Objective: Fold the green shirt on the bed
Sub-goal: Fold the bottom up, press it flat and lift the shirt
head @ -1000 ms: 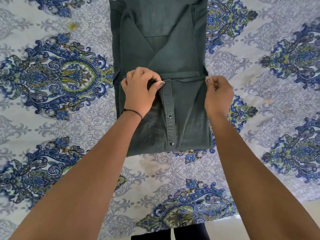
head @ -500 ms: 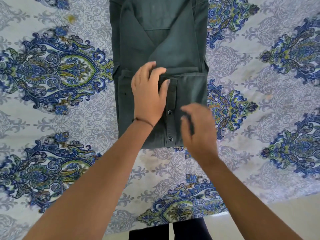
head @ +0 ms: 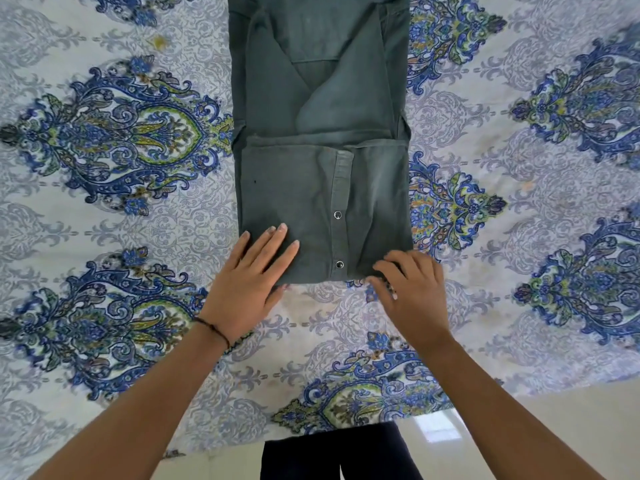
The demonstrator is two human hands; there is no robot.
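- Green shirt [head: 322, 133] is lying flat in the middle of the bed, on the patterned bedsheet [head: 121, 161], w/ its far end running off the top of the view.
- It's sitting as a long narrow strip: both sides are folded in, sleeves are crossing in a V across the upper part.
- Bottom part is doubled up over the rest, making a squarish panel nearest the person; its upper edge is lying straight across the strip, approx. halfway up what's visible.
- Button placket [head: 341, 209] is running down that panel, a bit rt of centre, w/ two metal snaps [head: 337, 214] showing, one above the other.
- Left hand [head: 247, 285] is lying palm-down on the near-left corner of the panel, fingers straight & spread, not gripping anything; fingertips are resting on the cloth, heel of the hand is over the sheet.
- A thin dark wristband [head: 214, 330] is sitting on that wrist.
- Right hand [head: 414, 292] is at the near-right corner, fingers curled at the fold edge & touching it. Can't tell if it's actually pinching cloth; that hand is slightly blurred.
- Both hands are at the near edge, apart from each other, placket between them.
- Person's dark trousers [head: 332, 452] are showing at the bottom, just past the sheet's edge, over a pale floor [head: 554, 427].
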